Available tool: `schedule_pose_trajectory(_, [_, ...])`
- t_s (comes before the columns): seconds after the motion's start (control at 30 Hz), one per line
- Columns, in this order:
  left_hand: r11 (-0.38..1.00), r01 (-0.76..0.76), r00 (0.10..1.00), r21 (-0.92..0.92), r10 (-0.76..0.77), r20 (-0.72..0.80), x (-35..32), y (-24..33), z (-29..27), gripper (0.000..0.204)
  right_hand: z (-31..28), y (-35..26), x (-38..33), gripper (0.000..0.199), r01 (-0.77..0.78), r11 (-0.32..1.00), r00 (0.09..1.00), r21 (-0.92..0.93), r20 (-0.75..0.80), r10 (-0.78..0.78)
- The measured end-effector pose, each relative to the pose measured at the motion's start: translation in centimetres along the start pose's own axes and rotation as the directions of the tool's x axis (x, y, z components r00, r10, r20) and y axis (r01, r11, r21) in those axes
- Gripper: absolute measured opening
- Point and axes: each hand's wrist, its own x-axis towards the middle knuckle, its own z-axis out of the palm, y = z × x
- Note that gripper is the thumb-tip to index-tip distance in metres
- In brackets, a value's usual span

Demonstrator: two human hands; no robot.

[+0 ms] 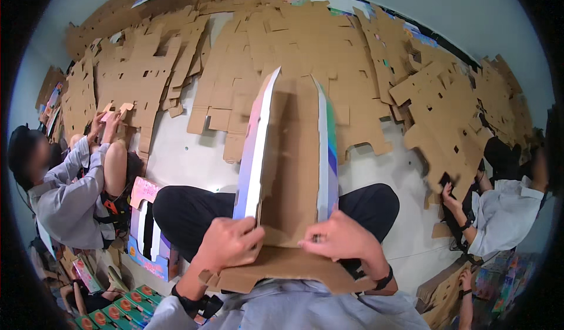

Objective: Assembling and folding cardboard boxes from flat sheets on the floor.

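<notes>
Landmark = half-folded carton (291, 171) held over the lap.

- Floor (188, 154): pale, behind and beyond carton, mostly buried under flat brown cardboard blanks (282, 42) fanned out in overlapping sheets, w/ slots and tabs cut in.
- Two other people: one to carton's left, grey sleeve (64, 195), both their hands up on a blank; one to carton's right, white shirt (499, 212), a hand reaching at the edge of the blanks. Not the wearer's hands.
- Wearer's legs in black trousers (188, 209) crossed directly under carton.
- Carton: brown inside faces camera, two side walls stood up, printed outside showing as white/purple edge on left wall, white/green/blue on right. Long axis runs straight away from the body, near end at the hands, far end pointing up-frame. Bottom flap (282, 271) spreads flat toward the chest, below both hands.
- Small coloured box (147, 224) stands left of carton by the knee; row of green packs (111, 309) lower left of it.
- Left hand (226, 242): closed, gripping near end of left wall, thumb inside.
- Right hand (341, 236): fingers curled, pinching base of right wall; black wristband (385, 280).
- Both hands equally near, one per wall, carton between them.
</notes>
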Motion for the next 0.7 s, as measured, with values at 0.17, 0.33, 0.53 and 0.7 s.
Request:
schedule_pose_trajectory(0.17, [0.999,-0.028,0.96,-0.036,0.037,0.277,-4.3,3.4,1.5,0.015,5.2,1.4,0.5,0.033,0.1,0.966,0.995,-0.24,0.01,-0.101])
schedule_pose_trajectory(0.33, [0.996,-0.093,0.951,0.004,0.088,0.297,-5.6,3.1,6.5,0.016,9.5,3.0,2.3,0.034,0.038,0.888,0.992,-0.459,-0.089,-0.088])
schedule_pose_trajectory(0.53, [0.99,-0.052,0.963,-0.13,0.084,0.255,-5.6,1.5,6.3,0.027,9.1,3.3,3.3,0.024,0.034,0.981,0.965,0.192,-0.26,0.017])
schedule_pose_trajectory(0.7, [0.994,-0.093,0.916,-0.054,0.107,0.387,-7.5,-1.4,1.3,0.054,8.7,4.3,2.9,0.021,0.045,0.891,0.932,0.452,-0.34,0.126])
